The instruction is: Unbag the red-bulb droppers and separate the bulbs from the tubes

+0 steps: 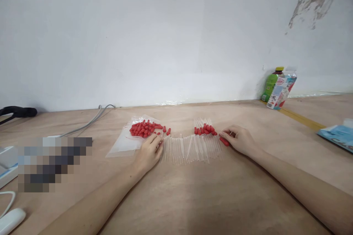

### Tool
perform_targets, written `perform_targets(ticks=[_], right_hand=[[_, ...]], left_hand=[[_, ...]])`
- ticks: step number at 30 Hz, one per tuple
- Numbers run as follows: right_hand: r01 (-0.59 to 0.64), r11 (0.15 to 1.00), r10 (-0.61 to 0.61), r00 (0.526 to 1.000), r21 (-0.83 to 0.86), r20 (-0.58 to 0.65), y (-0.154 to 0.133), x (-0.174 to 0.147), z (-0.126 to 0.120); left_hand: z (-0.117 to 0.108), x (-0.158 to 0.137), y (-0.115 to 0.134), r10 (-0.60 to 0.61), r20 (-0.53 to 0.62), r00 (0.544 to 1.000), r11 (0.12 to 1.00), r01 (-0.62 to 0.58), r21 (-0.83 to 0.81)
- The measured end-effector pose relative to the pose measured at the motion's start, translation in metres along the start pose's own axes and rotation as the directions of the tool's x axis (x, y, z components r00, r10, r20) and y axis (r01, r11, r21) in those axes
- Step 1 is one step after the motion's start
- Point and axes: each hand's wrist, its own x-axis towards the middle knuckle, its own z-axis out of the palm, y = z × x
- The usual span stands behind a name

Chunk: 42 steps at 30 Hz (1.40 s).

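Observation:
A row of thin clear dropper tubes (182,148) lies side by side on the table between my hands. My left hand (150,149) rests at the row's left end, thumb and fingers closed together; whatever is between them is too small to make out. At the right end, my right hand (239,138) has its fingertips pinched together close to the tubes. Just under its thumb shows a red rubber bulb (224,141), and I cannot tell whether the fingers grip it. More red bulbs (205,129) sit along the top right of the row, with further tubes behind them.
Left of the row, a heap of red bulbs (143,128) lies on a clear plastic bag (121,147). Cables (93,119), a pixelated patch and a white mouse (12,220) are farther left. A green bottle (269,86) and a drink carton (281,91) stand by the wall; a blue packet (338,136) lies right.

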Motion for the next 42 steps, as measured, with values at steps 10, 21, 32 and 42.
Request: perform_targets(ticks=[10,21,32,42], right_hand=[[0.106,0.994,-0.104,0.983,0.006,-0.154,-0.004,0.001,0.003],[0.100,0.969,-0.116,0.992,-0.227,-0.055,-0.028,0.013,0.012],[0.109,0.991,-0.132,0.926,-0.083,-0.353,-0.024,0.011,0.017],[0.539,0.839,-0.493,0.809,0.072,-0.319,-0.077,-0.029,0.020]], left_hand=[[-0.008,-0.001,0.015,0.091,0.025,0.996,0.994,-0.090,-0.063],[-0.012,0.001,0.015,0.148,0.208,0.967,0.989,-0.144,-0.036],[-0.010,0.001,0.014,0.127,0.057,0.990,0.991,-0.125,-0.044],[-0.007,0.006,0.026,0.260,-0.064,0.963,0.952,-0.245,0.186]])
